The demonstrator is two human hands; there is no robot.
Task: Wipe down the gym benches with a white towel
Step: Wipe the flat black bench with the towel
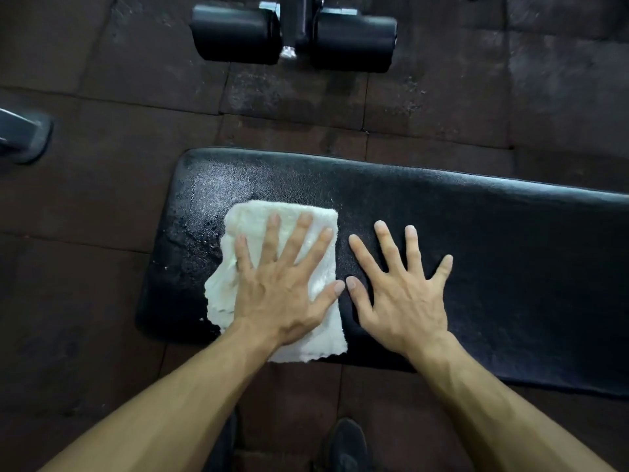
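A black padded gym bench (pixel 493 253) runs from the middle of the view to the right edge. A folded white towel (pixel 258 219) lies on its left end, reaching over the near edge. My left hand (pixel 282 284) presses flat on the towel with its fingers spread and straight. My right hand (pixel 401 291) lies flat on the bare pad just right of the towel, fingers spread, thumb tip almost meeting my left thumb. The pad left of and beyond the towel looks wet and speckled.
Two black foam roller pads (pixel 354 42) on a metal post stand on the floor beyond the bench. A grey piece of equipment (pixel 20 134) juts in at the left edge. Dark rubber floor tiles (pixel 102 199) surround the bench. My black shoe (pixel 343 444) stands below it.
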